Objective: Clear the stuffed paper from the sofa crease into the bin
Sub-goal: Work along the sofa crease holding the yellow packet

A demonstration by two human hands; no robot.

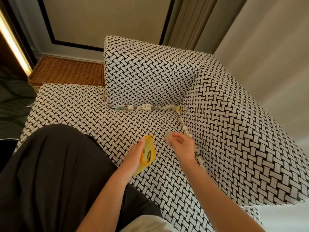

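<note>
While the left hand (pixel 135 156) grips an open yellow pouch (pixel 149 152), the right hand (pixel 182 146) pinches a pale scrap (pixel 168 137) over the seat. The two hands are close but apart. Paper (pixel 186 129) is wedged in the crease just beside the right hand, the nearer one. Its line runs away along the armrest (pixel 234 123) to the corner, then left under the cushion (pixel 147 72). No bin is plainly in view.

I see the sofa (pixel 150 72) in coarse, matt woven cloth, crumpled paper (pixel 143 107) in its crease, a soft yellow fabric pouch (pixel 148 148), and a rough wicker basket (pixel 66 71).
</note>
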